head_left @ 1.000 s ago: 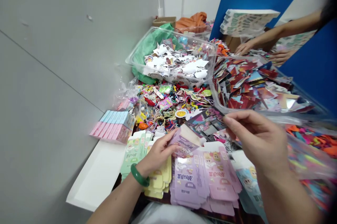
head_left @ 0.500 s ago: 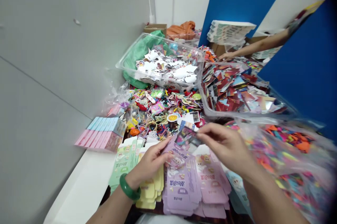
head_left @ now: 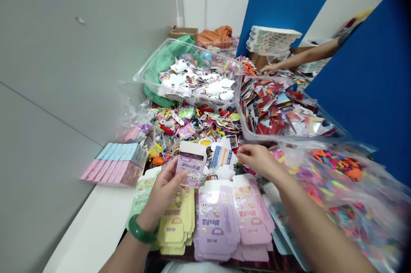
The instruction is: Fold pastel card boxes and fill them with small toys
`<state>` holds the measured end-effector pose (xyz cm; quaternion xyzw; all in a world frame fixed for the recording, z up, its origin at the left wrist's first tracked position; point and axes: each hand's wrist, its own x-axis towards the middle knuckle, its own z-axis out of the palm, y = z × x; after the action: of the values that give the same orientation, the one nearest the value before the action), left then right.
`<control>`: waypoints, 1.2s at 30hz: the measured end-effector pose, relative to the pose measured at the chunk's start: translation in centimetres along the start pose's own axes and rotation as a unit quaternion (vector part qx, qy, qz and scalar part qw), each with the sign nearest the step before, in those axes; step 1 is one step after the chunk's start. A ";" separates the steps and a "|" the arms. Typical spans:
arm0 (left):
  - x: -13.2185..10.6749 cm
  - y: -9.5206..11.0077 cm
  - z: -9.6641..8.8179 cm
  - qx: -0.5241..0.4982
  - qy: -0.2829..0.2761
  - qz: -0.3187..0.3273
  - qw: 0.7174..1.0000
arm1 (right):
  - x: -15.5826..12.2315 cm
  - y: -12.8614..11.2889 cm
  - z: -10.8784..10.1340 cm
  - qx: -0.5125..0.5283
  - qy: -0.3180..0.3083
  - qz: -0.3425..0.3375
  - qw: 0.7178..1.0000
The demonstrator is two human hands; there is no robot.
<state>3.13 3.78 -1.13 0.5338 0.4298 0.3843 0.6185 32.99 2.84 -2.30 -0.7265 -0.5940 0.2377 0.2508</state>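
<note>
Small purple box in left hand, held above the far ends of flat cartons, in front of trinket pile. Thumb and fingers clamp its left side. Right hand apart from it, fingertips drawn together by the pile; can't tell if they grip anything. Gap between the two hands; flat cartons crowd the front edge of counter, dark strip showing. Box: near upright, top flap up, pale inside, dark band at the opening, cartoon and lettering on front. Cartons run green, yellow, purple, pink, blue. Behind: clear bin with white cutouts and green bag; second clear bin, right, reddish cards, another person's hand beyond. Far right: plastic bags, bright small pieces. Left: pink-and-blue boxes.
</note>
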 end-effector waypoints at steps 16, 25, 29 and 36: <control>0.0 0.1 0.1 -0.030 0.018 0.014 0.999 | 1.8 0.1 3.6 0.080 -0.052 -0.021 0.995; 0.2 0.4 0.2 -0.029 0.009 0.021 0.999 | 1.9 -0.6 3.3 0.157 -0.005 0.000 0.988; 0.0 0.2 -0.2 -0.036 0.019 0.020 0.999 | 1.2 -1.1 3.0 0.130 0.052 -0.008 0.990; 5.0 4.2 0.3 -0.064 0.059 0.119 0.989 | -6.0 -9.5 5.4 0.276 -0.059 -0.145 0.948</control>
<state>4.96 8.88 2.40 0.5175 0.3732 0.5125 0.5747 21.39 -1.06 0.01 -0.5191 -0.6181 0.3958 0.4379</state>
